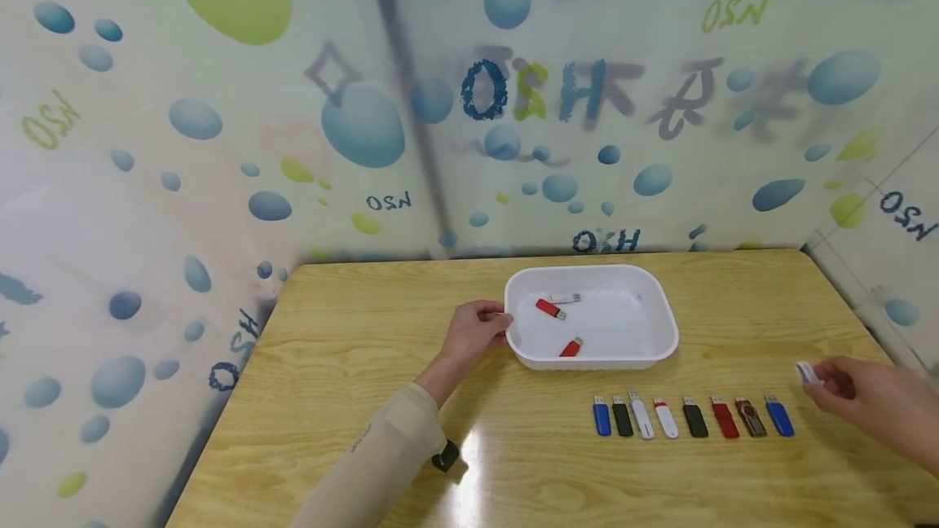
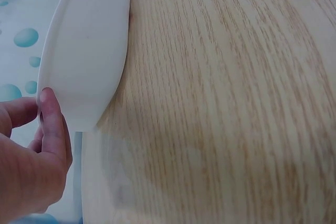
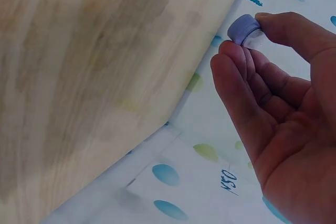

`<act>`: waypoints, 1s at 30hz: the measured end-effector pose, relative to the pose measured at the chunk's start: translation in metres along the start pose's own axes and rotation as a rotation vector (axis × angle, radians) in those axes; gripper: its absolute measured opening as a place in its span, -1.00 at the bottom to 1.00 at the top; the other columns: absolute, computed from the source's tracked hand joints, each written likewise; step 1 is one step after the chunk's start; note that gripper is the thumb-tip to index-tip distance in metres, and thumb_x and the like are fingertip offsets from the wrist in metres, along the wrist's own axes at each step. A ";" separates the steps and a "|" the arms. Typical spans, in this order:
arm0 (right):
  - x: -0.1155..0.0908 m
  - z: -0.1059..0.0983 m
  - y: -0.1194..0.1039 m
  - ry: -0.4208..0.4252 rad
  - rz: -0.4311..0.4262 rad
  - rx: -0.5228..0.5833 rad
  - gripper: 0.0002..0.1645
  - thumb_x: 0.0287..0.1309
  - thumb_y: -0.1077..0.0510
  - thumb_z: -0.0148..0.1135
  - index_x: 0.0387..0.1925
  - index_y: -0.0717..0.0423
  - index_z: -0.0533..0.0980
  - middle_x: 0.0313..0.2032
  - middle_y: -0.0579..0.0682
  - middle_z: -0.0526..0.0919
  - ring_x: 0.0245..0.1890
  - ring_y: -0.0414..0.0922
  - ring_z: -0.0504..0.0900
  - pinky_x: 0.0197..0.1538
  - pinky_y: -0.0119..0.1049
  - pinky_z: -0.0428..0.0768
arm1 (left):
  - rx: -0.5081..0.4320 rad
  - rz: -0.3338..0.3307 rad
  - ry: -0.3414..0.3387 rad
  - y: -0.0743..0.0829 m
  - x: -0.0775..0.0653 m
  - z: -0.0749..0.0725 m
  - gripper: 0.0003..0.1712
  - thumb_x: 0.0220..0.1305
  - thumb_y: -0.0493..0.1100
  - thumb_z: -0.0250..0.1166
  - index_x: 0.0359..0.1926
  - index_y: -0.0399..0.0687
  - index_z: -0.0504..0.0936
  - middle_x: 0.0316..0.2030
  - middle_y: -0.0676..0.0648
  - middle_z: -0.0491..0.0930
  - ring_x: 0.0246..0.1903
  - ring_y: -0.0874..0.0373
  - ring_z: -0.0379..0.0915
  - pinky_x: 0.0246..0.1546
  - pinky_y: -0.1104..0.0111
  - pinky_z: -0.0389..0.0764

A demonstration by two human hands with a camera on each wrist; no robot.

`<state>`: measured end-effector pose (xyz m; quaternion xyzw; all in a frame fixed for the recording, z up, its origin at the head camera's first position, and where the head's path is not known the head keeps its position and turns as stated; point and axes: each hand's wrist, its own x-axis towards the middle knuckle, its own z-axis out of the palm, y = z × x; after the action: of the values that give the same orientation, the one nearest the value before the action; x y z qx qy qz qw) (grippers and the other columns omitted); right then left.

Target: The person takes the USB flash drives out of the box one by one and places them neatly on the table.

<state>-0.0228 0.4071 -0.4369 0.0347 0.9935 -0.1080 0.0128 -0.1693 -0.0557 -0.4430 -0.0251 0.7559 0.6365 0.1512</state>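
Observation:
My left hand [image 1: 473, 326] pinches the left rim of a white plastic tub [image 1: 592, 363] between thumb and fingers. The same grip on the rim [image 2: 47, 56] shows in the left wrist view. Inside the tub lie a red USB stick [image 1: 547, 307], a whitish one [image 1: 563, 298] and another red one [image 1: 570, 348]. At the right, my right hand [image 1: 866, 389] holds a small white USB stick [image 1: 806, 373] between thumb and fingertips, above the table. Its pale rounded end [image 3: 242, 29] pokes out in the right wrist view; the fingers cover the remainder.
In front of the tub, several USB sticks lie in a row, from a blue one [image 1: 601, 417] at left to another blue one [image 1: 780, 417] at right. A small black object [image 1: 445, 456] sits by the left sleeve. Patterned curtains [image 1: 440, 145] border the wooden table [image 1: 352, 332].

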 end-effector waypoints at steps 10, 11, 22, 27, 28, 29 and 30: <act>-0.007 0.013 0.005 -0.068 0.008 -0.011 -0.64 0.08 0.06 0.31 -0.43 0.35 0.54 -0.58 -0.13 0.49 -0.56 -0.18 0.41 -0.50 -0.22 0.46 | -0.001 -0.004 0.007 0.000 0.000 -0.002 -0.60 0.24 -0.26 0.28 0.06 -0.41 0.55 -0.27 -0.19 0.59 -0.41 0.10 0.58 -0.27 0.30 0.68; -0.007 0.014 0.006 -0.069 0.012 -0.019 -0.64 0.08 0.06 0.31 -0.43 0.35 0.55 -0.58 -0.12 0.49 -0.56 -0.18 0.41 -0.50 -0.22 0.46 | -0.002 -0.004 0.008 0.001 0.001 -0.002 -0.60 0.24 -0.26 0.28 0.06 -0.41 0.55 -0.27 -0.18 0.59 -0.40 0.09 0.58 -0.27 0.29 0.68; -0.009 0.026 0.013 -0.188 0.016 0.043 -0.67 0.08 0.06 0.32 -0.45 0.30 0.54 -0.56 -0.12 0.50 -0.54 -0.17 0.44 -0.48 -0.22 0.48 | 0.010 -0.012 0.004 0.002 0.001 -0.001 -0.60 0.23 -0.24 0.30 0.05 -0.38 0.56 -0.26 -0.18 0.59 -0.42 0.12 0.57 -0.23 0.25 0.68; -0.010 0.028 0.013 -0.206 0.018 0.040 -0.64 0.05 0.02 0.35 -0.45 0.28 0.52 -0.55 -0.13 0.51 -0.53 -0.17 0.46 -0.48 -0.21 0.49 | 0.016 -0.023 0.006 0.002 0.001 -0.001 -0.61 0.24 -0.23 0.29 0.05 -0.36 0.57 -0.25 -0.18 0.59 -0.42 0.13 0.56 -0.28 0.32 0.68; -0.010 0.028 0.013 -0.207 0.021 0.036 -0.63 0.04 0.01 0.36 -0.45 0.27 0.52 -0.55 -0.13 0.52 -0.53 -0.17 0.46 -0.48 -0.20 0.49 | 0.019 -0.023 0.006 0.002 0.001 -0.001 -0.61 0.24 -0.23 0.29 0.05 -0.35 0.57 -0.25 -0.17 0.58 -0.42 0.13 0.56 -0.29 0.33 0.68; -0.010 0.028 0.014 -0.207 0.023 0.033 -0.62 0.04 0.00 0.36 -0.45 0.28 0.52 -0.55 -0.13 0.52 -0.53 -0.17 0.46 -0.48 -0.19 0.50 | 0.022 -0.022 0.006 0.001 0.001 -0.001 -0.61 0.24 -0.23 0.29 0.05 -0.35 0.57 -0.25 -0.17 0.58 -0.41 0.13 0.56 -0.30 0.35 0.68; -0.010 0.029 0.014 -0.209 0.027 0.031 -0.61 0.04 -0.01 0.36 -0.45 0.28 0.52 -0.55 -0.13 0.52 -0.53 -0.16 0.47 -0.48 -0.18 0.50 | 0.024 -0.023 0.007 0.001 0.001 -0.001 -0.62 0.24 -0.23 0.29 0.05 -0.34 0.57 -0.25 -0.17 0.58 -0.42 0.14 0.56 -0.30 0.36 0.68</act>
<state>-0.0113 0.4137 -0.4674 0.0367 0.9844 -0.1261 0.1171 -0.1703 -0.0561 -0.4416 -0.0342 0.7638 0.6254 0.1560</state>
